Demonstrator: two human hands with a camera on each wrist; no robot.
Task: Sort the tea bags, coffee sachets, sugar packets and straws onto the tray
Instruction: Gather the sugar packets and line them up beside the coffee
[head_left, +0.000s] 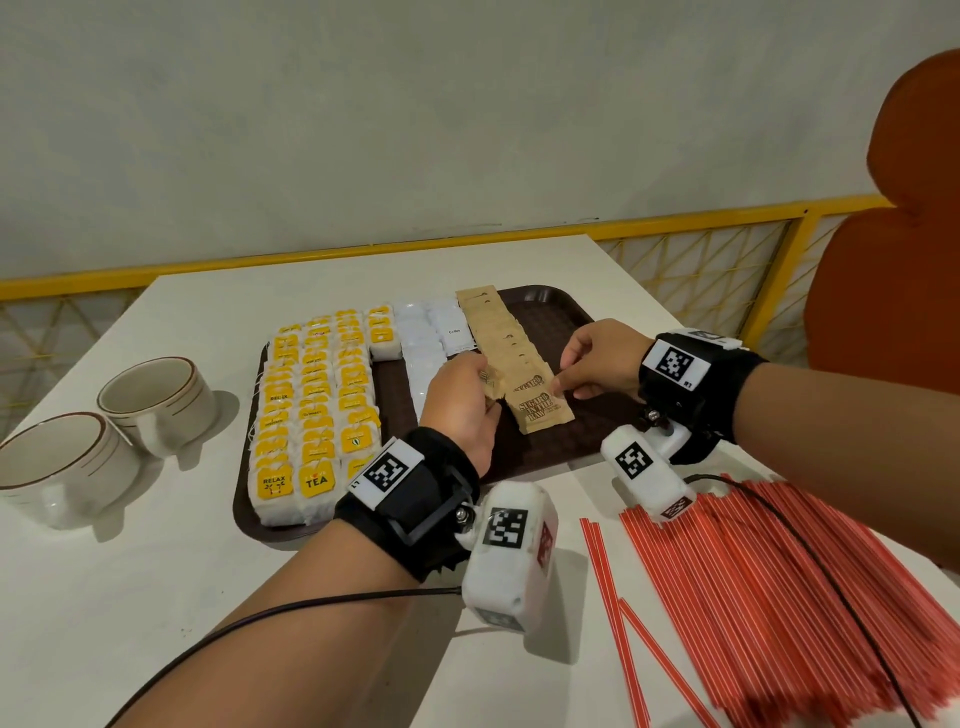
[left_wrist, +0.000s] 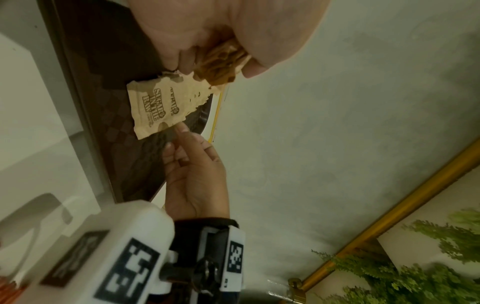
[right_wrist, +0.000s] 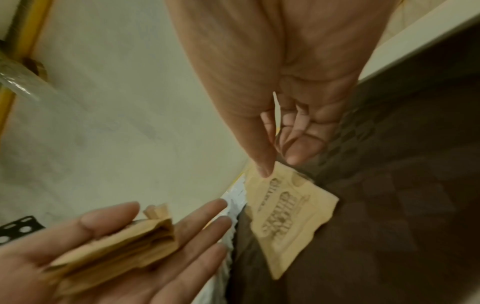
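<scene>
Sugar packets going down one at a time

Left hand (head_left: 460, 402) is holding a small stack of brown sugar packets (right_wrist: 114, 244), thumb curling over the top. Right hand (head_left: 597, 358) is pinching the edge of the nearest packet (head_left: 540, 408) in the overlapped row on the tray (head_left: 550, 301) — thin paper, light, floppy, probably slippery against its neighbours. Best taken by an edge, fingertips only. Straws (head_left: 769, 587) are lying on the table, well apart from the grip.

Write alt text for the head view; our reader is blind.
Right hand lays a sugar packet onto a row on the tray; left hand holds a stack. Tea bags fill the tray's left; straws lie on the table.
</scene>
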